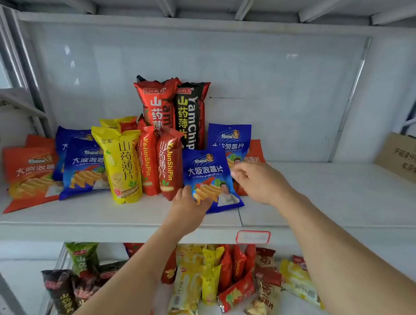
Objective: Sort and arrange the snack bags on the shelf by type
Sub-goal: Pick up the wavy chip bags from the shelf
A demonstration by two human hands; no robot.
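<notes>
On the middle shelf, my left hand (187, 204) has its fingers pinched on the bottom edge of a blue chip bag (210, 179), while my right hand (256, 181) curls loosely at the bag's upper right corner, fingertips close together; I cannot tell whether they truly grip the corner or only touch it. The bag stands tilted at the front of the shelf, just beside a red yam bag (168, 162) on its left and in front of a second blue bag (229, 139) that leans toward the back wall. I judge this one belongs with its own kind: two more blue bags (83, 167) sit well apart, past the yellow bag (120, 164) and the tall red and black bags (190, 113) behind. To do it well I should lift the bag clear by both corners so it drags nothing over, and keep it upright, since these puffy packets slide and tip easily. An orange bag (30, 172) lies at the far left and another peeks out behind my right hand. The shelf (321, 192) is plain white board with bare room to the right, a cardboard box (404, 158) at its end, a price tag (253, 237) on its front lip, and a jumble of mixed packets (220, 273) on the shelf below.
</notes>
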